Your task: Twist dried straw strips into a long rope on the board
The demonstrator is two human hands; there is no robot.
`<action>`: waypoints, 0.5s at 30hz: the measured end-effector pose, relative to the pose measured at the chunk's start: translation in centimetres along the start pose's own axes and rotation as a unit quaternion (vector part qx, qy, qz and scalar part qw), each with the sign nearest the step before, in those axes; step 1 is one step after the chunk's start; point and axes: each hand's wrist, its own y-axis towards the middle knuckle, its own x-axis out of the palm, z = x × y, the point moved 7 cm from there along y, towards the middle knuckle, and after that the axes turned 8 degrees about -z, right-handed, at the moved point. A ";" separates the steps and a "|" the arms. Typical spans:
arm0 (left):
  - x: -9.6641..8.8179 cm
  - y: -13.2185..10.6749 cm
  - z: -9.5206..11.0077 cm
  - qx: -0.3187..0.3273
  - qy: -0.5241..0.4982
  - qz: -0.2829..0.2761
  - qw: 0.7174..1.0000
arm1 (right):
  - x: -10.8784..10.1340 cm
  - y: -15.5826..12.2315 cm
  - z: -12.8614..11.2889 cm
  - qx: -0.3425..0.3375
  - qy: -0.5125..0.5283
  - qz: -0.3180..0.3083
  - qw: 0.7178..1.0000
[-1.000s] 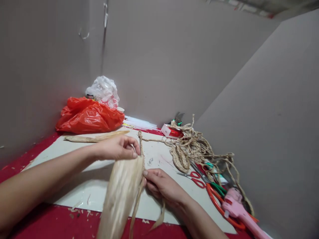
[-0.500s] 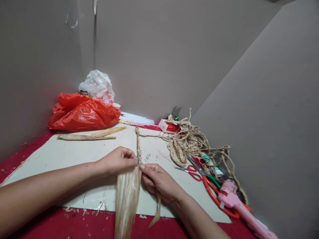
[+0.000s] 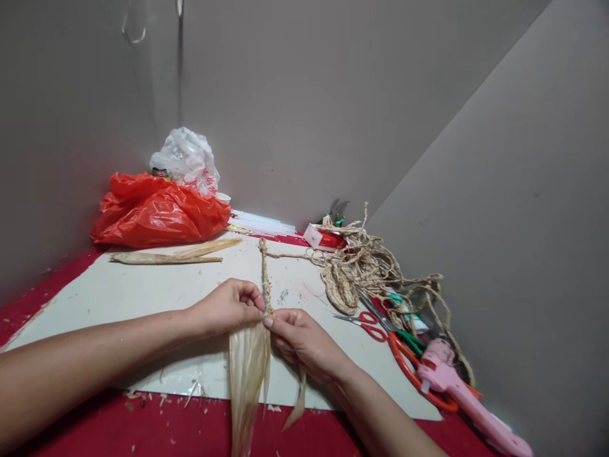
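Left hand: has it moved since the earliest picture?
Yes. The left hand has shifted downward in the view, away from the dry strips lying beyond it; it partly covered them then, and now they show clear above it.

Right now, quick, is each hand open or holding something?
Left hand: closed, pinching at the top of the wide dried leaf.
Right hand: closed, pinching the lower end of the braid.

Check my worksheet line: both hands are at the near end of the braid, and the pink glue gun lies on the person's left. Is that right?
Not quite. The pink glue gun lies on the person's right, not left, as the head view shows. The rest stands: the left hand and right hand are at the near end of the braid.
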 end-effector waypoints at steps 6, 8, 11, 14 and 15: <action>0.1 0.0 0.0 0.004 -0.007 -0.007 1.000 | -0.2 0.1 -0.2 -0.017 0.001 0.049 0.999; 0.2 0.1 -0.4 0.014 -0.012 -0.005 1.000 | -0.2 0.1 -0.3 -0.027 -0.006 0.063 0.998; 0.4 -0.1 -0.2 0.025 -0.037 -0.010 0.999 | -0.2 0.1 -0.3 -0.026 -0.020 0.075 0.997; 0.1 -0.6 1.8 0.038 -0.053 -0.021 0.998 | -0.2 0.0 -0.2 -0.012 -0.029 0.084 0.996; -0.3 -0.9 3.0 0.046 -0.051 -0.020 0.997 | -0.3 0.0 -0.1 -0.007 -0.033 0.087 0.996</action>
